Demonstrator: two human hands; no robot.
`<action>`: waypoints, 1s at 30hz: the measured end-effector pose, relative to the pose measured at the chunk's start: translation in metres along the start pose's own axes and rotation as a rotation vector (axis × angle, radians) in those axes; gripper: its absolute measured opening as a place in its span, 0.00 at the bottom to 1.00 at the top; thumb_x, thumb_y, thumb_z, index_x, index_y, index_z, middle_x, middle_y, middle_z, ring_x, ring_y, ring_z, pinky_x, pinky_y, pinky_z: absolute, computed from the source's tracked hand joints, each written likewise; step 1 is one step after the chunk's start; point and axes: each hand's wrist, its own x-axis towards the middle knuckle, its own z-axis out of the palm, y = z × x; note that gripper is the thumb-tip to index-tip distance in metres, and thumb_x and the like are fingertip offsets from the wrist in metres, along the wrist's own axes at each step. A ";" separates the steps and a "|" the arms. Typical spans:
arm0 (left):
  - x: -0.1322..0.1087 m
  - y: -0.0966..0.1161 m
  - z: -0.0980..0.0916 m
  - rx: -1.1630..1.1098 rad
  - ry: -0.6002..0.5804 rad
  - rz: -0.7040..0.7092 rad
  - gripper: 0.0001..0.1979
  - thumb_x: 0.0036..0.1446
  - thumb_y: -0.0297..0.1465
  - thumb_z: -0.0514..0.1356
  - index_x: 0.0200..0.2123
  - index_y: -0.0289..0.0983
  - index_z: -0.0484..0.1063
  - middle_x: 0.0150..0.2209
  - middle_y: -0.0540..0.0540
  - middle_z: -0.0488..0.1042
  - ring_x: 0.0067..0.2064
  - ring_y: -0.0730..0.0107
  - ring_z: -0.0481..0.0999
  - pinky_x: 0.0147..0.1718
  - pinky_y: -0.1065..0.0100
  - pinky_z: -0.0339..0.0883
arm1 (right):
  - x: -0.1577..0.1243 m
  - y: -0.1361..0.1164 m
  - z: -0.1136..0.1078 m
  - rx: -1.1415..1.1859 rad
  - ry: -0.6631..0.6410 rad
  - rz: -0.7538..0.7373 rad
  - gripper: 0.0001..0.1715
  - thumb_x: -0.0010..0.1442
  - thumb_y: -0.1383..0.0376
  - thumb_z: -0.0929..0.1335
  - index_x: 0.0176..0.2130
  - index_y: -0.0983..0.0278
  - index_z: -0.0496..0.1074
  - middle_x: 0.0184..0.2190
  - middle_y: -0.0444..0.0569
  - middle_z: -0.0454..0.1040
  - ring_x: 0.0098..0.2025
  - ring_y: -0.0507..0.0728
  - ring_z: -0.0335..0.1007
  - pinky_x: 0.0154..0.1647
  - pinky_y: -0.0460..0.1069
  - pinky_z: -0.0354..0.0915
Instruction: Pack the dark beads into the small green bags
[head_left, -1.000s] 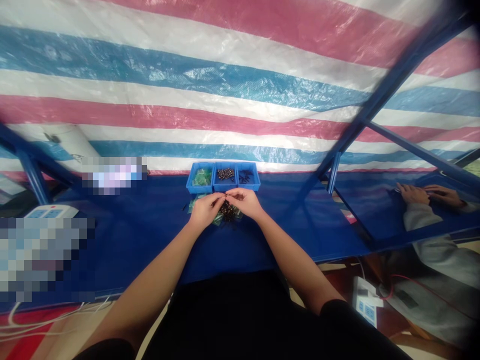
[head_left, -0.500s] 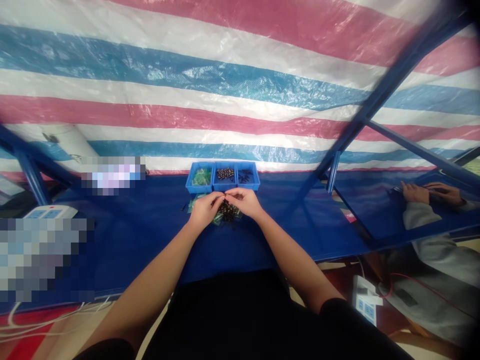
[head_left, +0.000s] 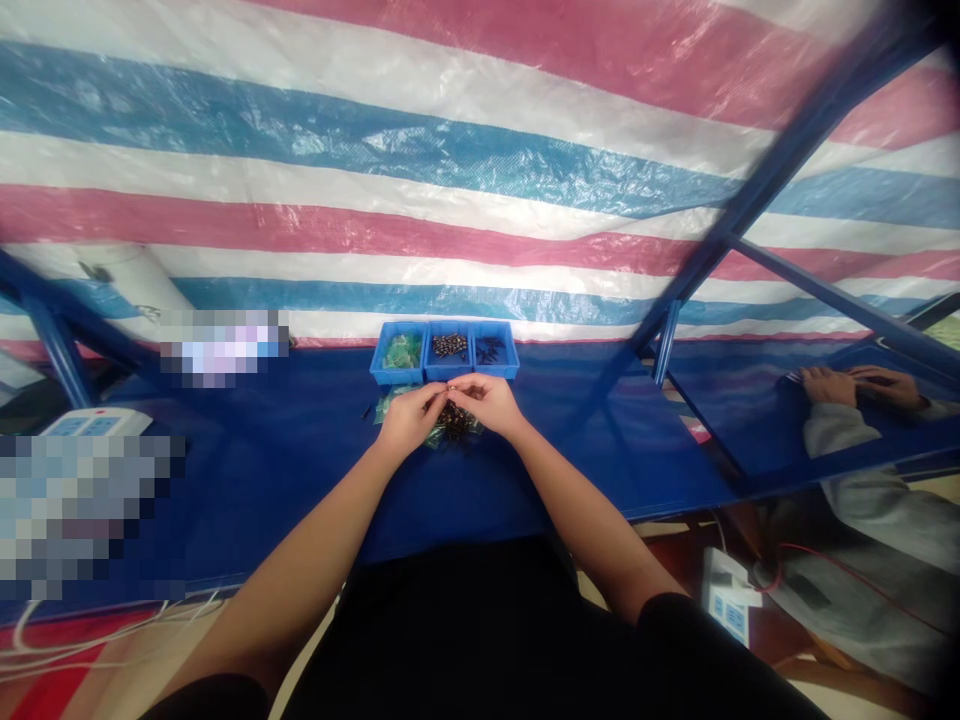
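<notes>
My left hand (head_left: 411, 414) and my right hand (head_left: 487, 402) meet fingertip to fingertip in front of the blue bins. Both are closed in a pinch around something very small that I cannot make out. Below them lies a mixed pile of small dark and brass-coloured parts (head_left: 456, 424), with green translucent pieces (head_left: 388, 404) at its left, partly hidden by my left hand. Just beyond, three blue bins stand side by side: the left bin (head_left: 387, 378) holds green pieces, the middle bin (head_left: 437, 374) brass-and-dark parts, the right bin (head_left: 507, 371) thin dark parts.
A blue-covered table (head_left: 285, 480) carries a white power strip (head_left: 112, 421) at the left. Blue metal frame bars (head_left: 667, 340) rise at the right. Beyond them are a co-worker's hands (head_left: 829, 385). A striped tarp (head_left: 450, 160) hangs behind; another power strip (head_left: 726, 605) is below the table edge.
Both hands stay together over the pile, with hardly any shift in the fingers. The whole view has moved very slightly.
</notes>
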 end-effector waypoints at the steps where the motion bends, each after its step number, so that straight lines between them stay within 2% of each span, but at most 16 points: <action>1: 0.000 0.000 0.000 0.003 -0.003 0.006 0.14 0.63 0.39 0.53 0.43 0.40 0.75 0.31 0.48 0.79 0.29 0.70 0.76 0.30 0.72 0.66 | 0.000 0.000 0.000 -0.001 0.001 -0.004 0.22 0.51 0.53 0.72 0.41 0.65 0.77 0.31 0.49 0.77 0.30 0.53 0.72 0.34 0.48 0.70; 7: 0.001 0.000 0.001 -0.018 0.008 0.030 0.15 0.63 0.38 0.53 0.42 0.39 0.76 0.37 0.47 0.80 0.32 0.69 0.77 0.34 0.71 0.68 | 0.000 0.003 0.001 -0.044 0.031 -0.023 0.20 0.52 0.55 0.71 0.41 0.64 0.77 0.32 0.49 0.78 0.30 0.53 0.72 0.34 0.48 0.70; 13: 0.001 0.000 0.001 -0.025 -0.006 0.000 0.14 0.62 0.38 0.55 0.45 0.39 0.75 0.32 0.48 0.79 0.28 0.72 0.75 0.30 0.73 0.67 | 0.000 0.003 0.002 -0.160 0.091 -0.073 0.18 0.53 0.55 0.71 0.40 0.63 0.78 0.34 0.49 0.79 0.32 0.54 0.73 0.37 0.49 0.70; 17: 0.000 0.000 0.001 -0.040 0.025 0.005 0.14 0.62 0.38 0.54 0.43 0.39 0.75 0.33 0.48 0.79 0.29 0.72 0.76 0.30 0.73 0.66 | 0.000 -0.002 0.001 -0.205 0.081 -0.132 0.16 0.54 0.55 0.70 0.39 0.62 0.79 0.35 0.49 0.79 0.33 0.54 0.73 0.38 0.49 0.69; 20: -0.001 0.001 0.001 -0.056 0.059 0.005 0.13 0.63 0.38 0.54 0.41 0.38 0.75 0.28 0.50 0.77 0.27 0.74 0.74 0.29 0.74 0.64 | -0.001 -0.004 0.002 -0.222 0.087 -0.166 0.16 0.55 0.54 0.70 0.38 0.62 0.79 0.37 0.50 0.78 0.34 0.54 0.72 0.39 0.49 0.69; 23: -0.002 0.002 0.000 -0.077 0.061 -0.023 0.12 0.63 0.38 0.54 0.42 0.38 0.73 0.25 0.52 0.74 0.23 0.77 0.70 0.26 0.75 0.62 | -0.001 -0.003 0.002 -0.220 0.103 -0.146 0.18 0.54 0.54 0.70 0.39 0.64 0.78 0.35 0.50 0.78 0.32 0.53 0.72 0.37 0.49 0.69; 30: -0.001 0.005 -0.001 -0.089 0.076 -0.021 0.13 0.62 0.39 0.55 0.43 0.37 0.72 0.23 0.54 0.70 0.23 0.78 0.69 0.26 0.76 0.62 | 0.001 0.000 0.002 -0.076 0.116 -0.051 0.18 0.52 0.56 0.71 0.38 0.67 0.76 0.33 0.51 0.78 0.30 0.52 0.72 0.34 0.48 0.70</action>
